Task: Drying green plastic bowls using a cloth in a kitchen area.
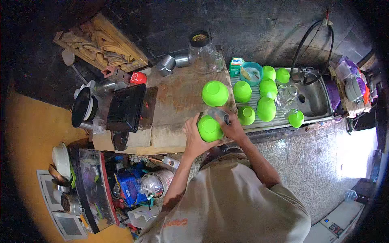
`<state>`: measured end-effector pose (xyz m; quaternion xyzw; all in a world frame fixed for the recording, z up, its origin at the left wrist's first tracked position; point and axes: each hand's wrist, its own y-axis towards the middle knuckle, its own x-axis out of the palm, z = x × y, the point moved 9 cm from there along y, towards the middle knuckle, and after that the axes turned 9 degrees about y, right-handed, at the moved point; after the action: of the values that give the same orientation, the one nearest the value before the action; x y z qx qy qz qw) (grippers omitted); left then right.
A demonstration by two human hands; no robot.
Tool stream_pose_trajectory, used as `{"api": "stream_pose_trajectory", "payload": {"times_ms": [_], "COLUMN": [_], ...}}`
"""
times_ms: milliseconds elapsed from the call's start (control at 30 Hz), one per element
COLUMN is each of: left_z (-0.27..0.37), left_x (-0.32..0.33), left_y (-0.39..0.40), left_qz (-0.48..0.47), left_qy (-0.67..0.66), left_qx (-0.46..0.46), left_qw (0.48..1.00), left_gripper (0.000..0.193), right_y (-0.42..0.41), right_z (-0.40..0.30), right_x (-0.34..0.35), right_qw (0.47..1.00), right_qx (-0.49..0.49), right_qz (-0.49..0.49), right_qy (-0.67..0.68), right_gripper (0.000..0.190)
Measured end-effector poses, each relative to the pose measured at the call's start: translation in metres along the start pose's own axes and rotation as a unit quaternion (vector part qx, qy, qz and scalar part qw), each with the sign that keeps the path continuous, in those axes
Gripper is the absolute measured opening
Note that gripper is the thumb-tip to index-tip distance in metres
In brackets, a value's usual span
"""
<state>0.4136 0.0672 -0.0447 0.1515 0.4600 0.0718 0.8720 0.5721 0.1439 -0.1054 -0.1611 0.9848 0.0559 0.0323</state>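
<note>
My left hand [193, 136] grips a lime-green bowl [210, 129], turned upside down, over the front edge of the cardboard-covered counter. Around a grey translucent piece [219, 115], perhaps a small cup, my right hand [233, 129] is closed at the bowl's right side; its exact kind is unclear. Another upturned green bowl [215, 93] rests on the cardboard just behind. To the right, several green bowls [266, 109] stand on the ribbed steel drainboard, near clear glasses [287, 94] and a teal basin [251, 73] with whitish liquid.
A large glass jar [205, 54] and metal cups [182, 61] stand at the back. Black trays [126, 107] and a red cup [138, 78] are on the left. The sink [316, 98] with a black hose [299, 45] lies to the right, beside stacked dishes [353, 89].
</note>
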Motion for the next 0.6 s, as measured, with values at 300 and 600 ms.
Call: {"api": "stream_pose_trajectory", "payload": {"times_ms": [300,600], "left_z": [-0.011,-0.019], "left_x": [-0.001,-0.001], "left_y": [-0.002,-0.005], "left_qz": [-0.031,-0.030], "left_qy": [-0.030,-0.047], "left_qx": [0.003,0.028], "left_qw": [0.999,0.998], "left_gripper": [0.126,0.127], "right_y": [-0.033,0.003], "right_z": [-0.080,-0.033], "right_x": [0.005,0.017], "right_qw": [0.975,0.989], "right_qx": [-0.182,-0.040], "right_qz": [-0.127,-0.100], "right_qy": [-0.003,0.099], "right_gripper": [0.067,0.057]}}
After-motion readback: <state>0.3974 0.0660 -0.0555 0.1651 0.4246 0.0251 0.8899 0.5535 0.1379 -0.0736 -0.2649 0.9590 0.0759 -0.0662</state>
